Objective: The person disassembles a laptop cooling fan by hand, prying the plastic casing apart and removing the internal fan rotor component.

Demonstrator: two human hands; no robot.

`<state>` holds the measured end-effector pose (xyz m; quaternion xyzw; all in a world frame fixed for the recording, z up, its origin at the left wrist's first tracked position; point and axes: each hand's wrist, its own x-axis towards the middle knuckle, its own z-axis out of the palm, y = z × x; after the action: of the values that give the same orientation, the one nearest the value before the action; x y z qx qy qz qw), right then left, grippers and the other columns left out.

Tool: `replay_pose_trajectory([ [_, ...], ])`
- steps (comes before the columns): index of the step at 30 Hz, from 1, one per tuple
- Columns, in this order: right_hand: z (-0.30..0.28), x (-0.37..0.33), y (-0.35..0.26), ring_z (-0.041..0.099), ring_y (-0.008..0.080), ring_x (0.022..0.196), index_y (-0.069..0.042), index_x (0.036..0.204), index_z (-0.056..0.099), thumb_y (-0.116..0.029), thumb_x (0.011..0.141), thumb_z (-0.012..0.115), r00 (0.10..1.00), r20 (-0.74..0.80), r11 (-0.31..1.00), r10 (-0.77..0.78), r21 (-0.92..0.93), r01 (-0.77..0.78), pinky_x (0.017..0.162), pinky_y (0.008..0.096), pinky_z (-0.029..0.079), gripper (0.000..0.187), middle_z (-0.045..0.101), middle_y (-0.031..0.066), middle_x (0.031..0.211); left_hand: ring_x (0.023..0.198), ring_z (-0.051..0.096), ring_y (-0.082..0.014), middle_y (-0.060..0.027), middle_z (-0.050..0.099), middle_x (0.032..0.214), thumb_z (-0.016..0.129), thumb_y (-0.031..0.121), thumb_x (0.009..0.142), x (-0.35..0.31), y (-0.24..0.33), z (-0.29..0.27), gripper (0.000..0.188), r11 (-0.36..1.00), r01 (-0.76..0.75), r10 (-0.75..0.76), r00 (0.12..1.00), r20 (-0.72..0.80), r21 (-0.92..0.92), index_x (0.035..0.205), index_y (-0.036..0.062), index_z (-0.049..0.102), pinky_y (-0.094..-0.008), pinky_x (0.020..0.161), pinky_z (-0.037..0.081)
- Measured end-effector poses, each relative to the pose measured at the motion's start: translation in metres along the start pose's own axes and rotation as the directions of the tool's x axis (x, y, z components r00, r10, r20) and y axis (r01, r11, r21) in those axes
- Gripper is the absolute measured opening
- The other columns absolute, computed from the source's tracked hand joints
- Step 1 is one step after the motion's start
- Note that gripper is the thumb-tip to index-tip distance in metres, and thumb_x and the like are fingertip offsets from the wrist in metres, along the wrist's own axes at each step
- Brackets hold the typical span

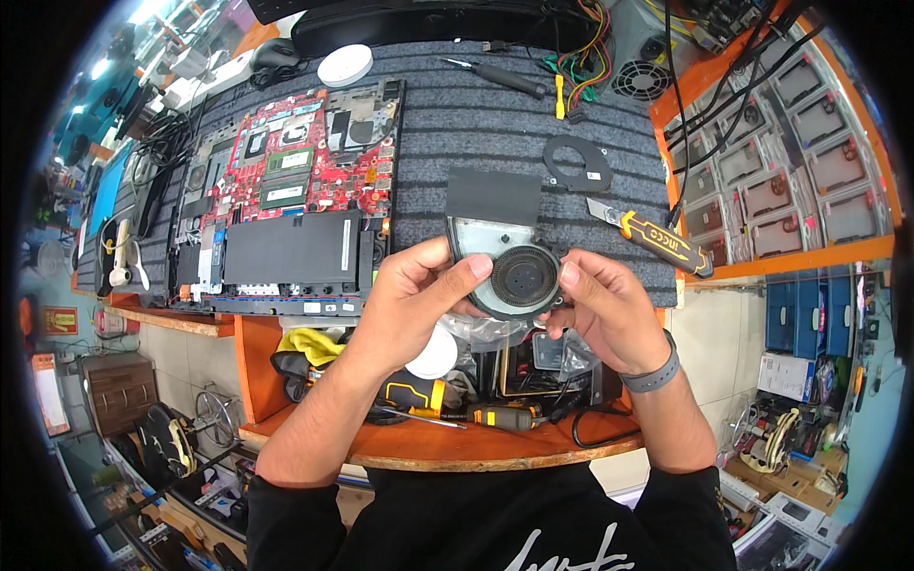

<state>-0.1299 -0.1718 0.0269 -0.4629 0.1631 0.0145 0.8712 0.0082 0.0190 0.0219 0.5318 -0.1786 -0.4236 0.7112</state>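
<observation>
I see a flat cooling fan (524, 276): pale metal housing, dark round rotor facing up, a dark rectangular flap (494, 196) reaching from its far edge — held between the left hand (416, 303) and right hand (609, 309), rotor end toward the wearer.

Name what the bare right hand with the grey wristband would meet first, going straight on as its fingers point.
Likely the silver metal cooling fan with a round black centre, its edge at the right hand; depth leaves exact contact unclear.
</observation>
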Motion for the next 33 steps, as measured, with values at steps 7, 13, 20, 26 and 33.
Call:
replay_pose_trajectory([
  [7, 0.000, 0.001, 0.001, 0.065, 0.0106, 0.079, -0.001, 0.104, 0.064, -0.023, 0.102, 0.062, 0.997, -0.009, 0.996, -0.079, -0.034, 0.078, 0.065, 0.0248, 0.054, 0.023, 0.067, 0.0045, 0.091, 0.093, 0.064, -0.0075, -0.0025, 0.071, 0.105, 0.069, 0.022, 0.098, 0.000, -0.004, -0.002, 0.031, 1.000, -0.021, 0.022, 0.999, 0.049, -0.023, 0.121, 0.0020, 0.067, -0.0248, 0.081, 0.053],
  [13, 0.006, 0.000, 0.001, 0.064, 0.0095, 0.072, -0.001, 0.100, 0.066, -0.022, 0.101, 0.064, 0.993, -0.055, 0.987, -0.104, -0.129, 0.096, 0.062, 0.0240, 0.053, 0.022, 0.067, 0.0040, 0.086, 0.117, 0.058, -0.0141, -0.0064, 0.062, 0.131, 0.083, 0.022, 0.084, -0.005, -0.003, -0.006, 0.073, 0.962, 0.042, 0.041, 0.955, 0.294, -0.270, 0.145, 0.0021, 0.048, -0.0325, 0.100, 0.047],
  [20, 0.006, -0.003, 0.001, 0.062, 0.0091, 0.066, -0.001, 0.097, 0.068, -0.020, 0.100, 0.065, 0.995, -0.020, 0.974, -0.096, -0.208, 0.089, 0.061, 0.0229, 0.052, 0.020, 0.067, 0.0034, 0.084, 0.130, 0.052, -0.0188, -0.0071, 0.054, 0.141, 0.087, 0.007, 0.073, -0.006, 0.006, -0.009, 0.098, 0.963, 0.251, -0.170, 0.852, 0.496, -0.102, 0.155, 0.0027, 0.032, -0.0354, 0.110, 0.040],
  [26, 0.003, -0.006, -0.008, 0.060, 0.0114, 0.069, 0.001, 0.097, 0.070, -0.015, 0.096, 0.069, 0.920, -0.078, 0.660, -0.383, -0.720, 0.214, 0.062, 0.0263, 0.048, 0.017, 0.066, 0.0052, 0.082, 0.125, 0.056, -0.0208, -0.0113, 0.058, 0.135, 0.076, 0.032, 0.086, -0.003, 0.004, -0.017, 0.077, 0.966, 0.144, -0.053, 0.921, 0.386, -0.212, 0.147, -0.0005, 0.043, -0.0348, 0.107, 0.043],
  [33, 0.008, -0.006, -0.012, 0.061, 0.0205, 0.071, -0.001, 0.095, 0.072, -0.010, 0.091, 0.071, 0.888, 0.188, 0.368, -0.420, -0.859, 0.356, 0.063, 0.0315, 0.046, 0.010, 0.063, 0.0096, 0.080, 0.094, 0.062, -0.0079, -0.0049, 0.069, 0.103, 0.068, 0.019, 0.098, -0.005, 0.007, 0.000, 0.038, 0.973, 0.081, -0.153, 0.928, 0.339, 0.218, 0.129, -0.0019, 0.062, -0.0229, 0.083, 0.049],
])
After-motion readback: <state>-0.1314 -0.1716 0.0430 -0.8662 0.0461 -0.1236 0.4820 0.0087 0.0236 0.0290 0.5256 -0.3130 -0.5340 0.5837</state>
